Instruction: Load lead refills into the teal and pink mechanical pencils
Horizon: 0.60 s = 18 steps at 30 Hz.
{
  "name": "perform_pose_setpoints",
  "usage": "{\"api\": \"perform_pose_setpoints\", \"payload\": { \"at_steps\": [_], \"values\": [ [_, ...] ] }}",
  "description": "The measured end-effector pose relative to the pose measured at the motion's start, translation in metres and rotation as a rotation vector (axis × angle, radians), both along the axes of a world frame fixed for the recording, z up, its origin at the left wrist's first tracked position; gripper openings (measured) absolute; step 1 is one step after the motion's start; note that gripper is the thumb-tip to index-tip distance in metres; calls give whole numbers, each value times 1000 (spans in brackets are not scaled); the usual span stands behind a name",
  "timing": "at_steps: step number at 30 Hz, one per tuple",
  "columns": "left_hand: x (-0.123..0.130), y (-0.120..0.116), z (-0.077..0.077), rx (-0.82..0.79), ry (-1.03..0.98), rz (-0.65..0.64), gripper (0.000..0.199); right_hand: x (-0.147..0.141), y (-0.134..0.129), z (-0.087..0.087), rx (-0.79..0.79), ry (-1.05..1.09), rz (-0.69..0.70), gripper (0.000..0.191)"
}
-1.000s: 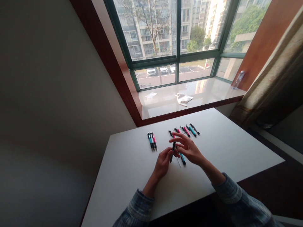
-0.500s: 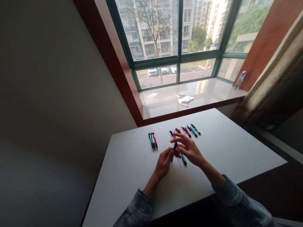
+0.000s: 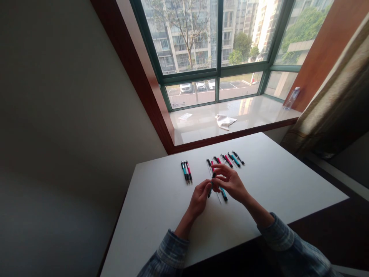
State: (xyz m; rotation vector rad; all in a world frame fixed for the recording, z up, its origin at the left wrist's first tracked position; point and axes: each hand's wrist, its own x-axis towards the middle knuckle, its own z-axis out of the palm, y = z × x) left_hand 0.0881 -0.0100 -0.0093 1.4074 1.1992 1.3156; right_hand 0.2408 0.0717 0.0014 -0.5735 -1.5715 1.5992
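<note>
Dark pen (image 3: 212, 184) held between both hands, tilted, near the middle of the worktop (image 3: 276, 184), above the surface, lower end pointing down toward it. Left hand (image 3: 199, 199) closed around the lower barrel, fingers curled, hiding most of it. Right hand (image 3: 230, 183) comes in from the other side, fingers curved, tips (image 3: 216, 175) at the upper part of the pen; can't tell how firm that contact is. Hands close together, tips almost meeting around the pen.

Teal-and-black pen (image 3: 223, 194) lies just under the right hand, with a thin clear strip (image 3: 218, 195) beside it, too faint to identify. Row of pink, teal and black pens (image 3: 227, 160) lies just beyond the hands, closely spaced. Separate group of three pens (image 3: 186, 172) lies left of the hands, well clear of them.

Risk: the held pen is only in the fingers, so a slip could drop it onto the pens below. Round barrels could roll on the smooth worktop and disturb the tight row. A careless wrist or finger movement could also brush the nearby pens out of line.

Plaid sleeves (image 3: 173, 252) cover both forearms. Beyond the worktop, a window sill (image 3: 198, 129) carries a crumpled cloth (image 3: 225, 122) and a plastic bottle (image 3: 292, 98).
</note>
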Motion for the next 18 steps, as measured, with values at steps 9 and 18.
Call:
{"api": "perform_pose_setpoints", "payload": {
  "at_steps": [9, 18],
  "values": [
    [0, -2, 2, -22, -13, -28, 48, 0, 5, 25, 81, 50, -32, 43],
    [-1, -3, -5, -16, -86, -59, 42, 7, 8, 71, 267, 58, -180, 43]
  ]
}}
